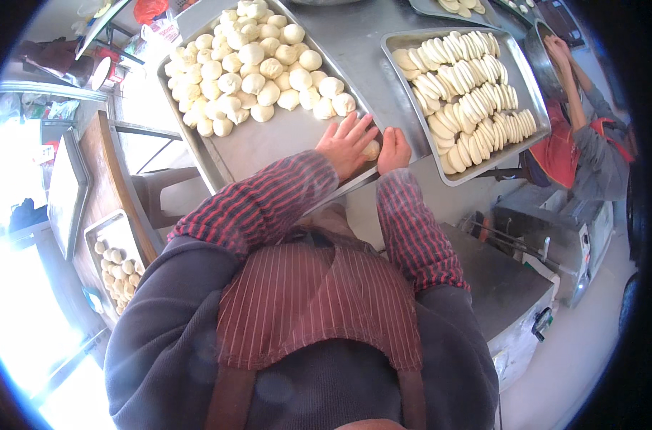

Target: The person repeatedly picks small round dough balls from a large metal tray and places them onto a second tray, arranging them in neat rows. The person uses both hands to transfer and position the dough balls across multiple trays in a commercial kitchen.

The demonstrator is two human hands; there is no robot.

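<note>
A large metal tray [250, 148] of pale dough balls [250, 54] lies before me, with the balls heaped over its far part. Over its near right corner, my left hand [348, 146] is spread flat, palm down. A single dough ball [371, 151] shows just right of that hand, partly covered by it. My right hand [394, 150] is at the tray's right rim, its fingers curled together. Whether it holds anything is hidden. Farther right, a second metal tray [490, 164] carries rows of flat, overlapping dough pieces [465, 99].
Another person's hands [558, 51] are over a metal bowl [538, 64] at the right. Metal equipment [500, 285] stands below on that side. At left, a smaller tray [122, 226] of round pieces rests on a wooden-edged table [108, 166]. Another tray [455, 13] lies at the back.
</note>
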